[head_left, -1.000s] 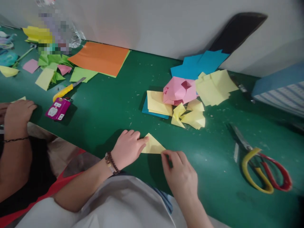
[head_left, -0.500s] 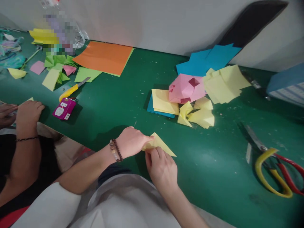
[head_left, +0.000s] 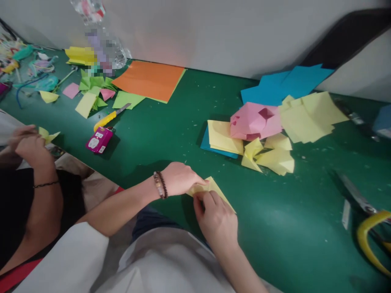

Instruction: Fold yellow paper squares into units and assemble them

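A pale yellow paper triangle (head_left: 215,191) is held low over the green mat, its long point toward the lower right. My left hand (head_left: 181,179), with beaded bracelets at the wrist, holds its left corner, fingertips on the paper. My right hand (head_left: 215,218) pinches the paper's lower edge between thumb and fingers, right against the left hand. Ahead of the hands lie a stack of pale yellow paper (head_left: 224,137) and a pink folded paper shape (head_left: 255,121).
A co-worker's hands (head_left: 27,145) hold a small yellow paper at the left. Scissors with yellow and red handles (head_left: 368,240) lie at the right, cut off by the frame. A yellow utility knife (head_left: 105,120), a magenta plug socket (head_left: 99,140), an orange sheet (head_left: 149,80) and blue sheets (head_left: 285,84) lie on the mat.
My right hand has moved left and taken the paper's lower edge, with both hands now close together. The co-worker's hands have lifted a small yellow paper. The whole view has shifted rightward.
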Available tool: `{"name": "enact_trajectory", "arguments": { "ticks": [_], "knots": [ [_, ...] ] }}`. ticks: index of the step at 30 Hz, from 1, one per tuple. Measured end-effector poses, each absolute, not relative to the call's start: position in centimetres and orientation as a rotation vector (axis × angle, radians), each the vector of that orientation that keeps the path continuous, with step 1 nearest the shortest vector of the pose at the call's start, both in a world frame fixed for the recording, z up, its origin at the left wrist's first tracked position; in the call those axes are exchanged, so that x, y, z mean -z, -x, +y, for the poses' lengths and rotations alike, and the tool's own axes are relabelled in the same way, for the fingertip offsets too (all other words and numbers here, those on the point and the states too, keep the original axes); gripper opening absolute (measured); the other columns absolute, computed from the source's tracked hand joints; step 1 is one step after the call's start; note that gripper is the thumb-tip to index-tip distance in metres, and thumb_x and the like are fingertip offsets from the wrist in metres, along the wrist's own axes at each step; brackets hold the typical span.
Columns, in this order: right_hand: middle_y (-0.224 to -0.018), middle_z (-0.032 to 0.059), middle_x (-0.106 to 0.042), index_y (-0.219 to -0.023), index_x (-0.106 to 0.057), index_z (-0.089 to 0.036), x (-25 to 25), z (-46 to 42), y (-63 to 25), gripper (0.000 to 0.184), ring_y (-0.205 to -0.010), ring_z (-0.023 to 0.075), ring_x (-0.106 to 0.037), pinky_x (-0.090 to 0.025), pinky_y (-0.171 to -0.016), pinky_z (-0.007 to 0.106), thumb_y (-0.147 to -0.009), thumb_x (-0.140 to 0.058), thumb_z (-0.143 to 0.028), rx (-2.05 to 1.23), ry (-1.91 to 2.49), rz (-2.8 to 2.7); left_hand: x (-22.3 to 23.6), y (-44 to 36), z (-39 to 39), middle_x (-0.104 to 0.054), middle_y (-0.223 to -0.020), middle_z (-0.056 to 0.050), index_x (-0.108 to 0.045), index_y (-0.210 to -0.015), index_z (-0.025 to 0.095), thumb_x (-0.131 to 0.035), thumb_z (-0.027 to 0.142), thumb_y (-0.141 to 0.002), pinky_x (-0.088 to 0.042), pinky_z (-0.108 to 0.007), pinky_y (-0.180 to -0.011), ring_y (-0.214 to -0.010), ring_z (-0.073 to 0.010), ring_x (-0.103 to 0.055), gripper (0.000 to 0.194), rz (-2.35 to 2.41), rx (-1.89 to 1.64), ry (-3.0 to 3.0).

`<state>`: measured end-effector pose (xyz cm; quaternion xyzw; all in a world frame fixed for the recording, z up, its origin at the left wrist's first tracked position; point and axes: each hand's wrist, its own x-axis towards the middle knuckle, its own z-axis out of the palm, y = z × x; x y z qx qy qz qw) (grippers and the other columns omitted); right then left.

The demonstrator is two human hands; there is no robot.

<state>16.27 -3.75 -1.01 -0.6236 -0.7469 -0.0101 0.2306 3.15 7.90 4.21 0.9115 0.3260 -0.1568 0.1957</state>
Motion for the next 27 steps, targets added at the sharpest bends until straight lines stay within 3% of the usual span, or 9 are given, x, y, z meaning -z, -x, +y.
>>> {"name": "enact_trajectory", "arguments": {
  "ticks": [14,20,23,25,27],
  "knots": [
    [-0.058,-0.0001,-0.05,-0.067,-0.054,-0.019,1.4,-3.1,-13.1,0.031,-0.051,0.0125,-0.046,-0.027,-0.051,0.028,-0.096,-0.045,-0.023,0.112,1.664,-2.125,-4.2,-3.0,8.2,-0.073,-0.079,-0.003,-0.064,-0.121,0.042,-0.049,0.017,-0.092,-0.037,-0.024,-0.056,-0.071,-0.0167,-0.067,0.041,0.873,0.416,-2.535],
    [-0.063,-0.0007,-0.057,-0.077,-0.062,-0.02,-0.1,-3.6,-14.9,0.023,-0.055,0.0108,-0.053,-0.037,-0.055,0.023,-0.095,-0.048,-0.023,-0.298,1.501,-2.017,-3.9,-2.7,8.1,-0.073,-0.077,-0.001,-0.062,-0.123,0.044,-0.049,0.019,-0.092,-0.034,-0.023,-0.053,-0.069,-0.0157,-0.066,0.041,0.894,0.396,-2.529],
    [-0.075,0.003,-0.063,-0.092,-0.064,-0.02,-0.8,-4.0,-19.3,0.018,-0.06,0.0126,-0.055,-0.042,-0.057,0.024,-0.094,-0.052,-0.033,-0.246,1.737,-1.812,-3.6,-2.6,7.8,-0.073,-0.076,0.0,-0.063,-0.121,0.043,-0.051,0.012,-0.09,-0.034,-0.022,-0.053,-0.068,-0.0152,-0.066,0.046,0.89,0.354,-2.54],
    [-0.08,0.0057,-0.063,-0.103,-0.064,-0.019,-0.9,-4.4,-22.2,0.032,-0.059,0.0145,-0.054,-0.042,-0.053,0.027,-0.092,-0.05,-0.046,-0.171,1.919,-1.792,-3.2,-2.5,7.6,-0.073,-0.076,-0.001,-0.065,-0.12,0.04,-0.05,0.012,-0.09,-0.036,-0.023,-0.055,-0.068,-0.016,-0.066,0.043,0.882,0.276,-2.559],
    [-0.084,0.0068,-0.064,-0.102,-0.064,-0.019,-0.6,-5.0,-24.0,0.043,-0.059,0.0158,-0.055,-0.042,-0.051,0.028,-0.09,-0.047,-0.057,-0.237,1.985,-1.859,-2.8,-2.5,7.4,-0.073,-0.077,-0.002,-0.066,-0.119,0.036,-0.05,0.015,-0.092,-0.04,-0.026,-0.062,-0.069,-0.017,-0.066,0.038,0.856,0.181,-2.586]
  ]
}}
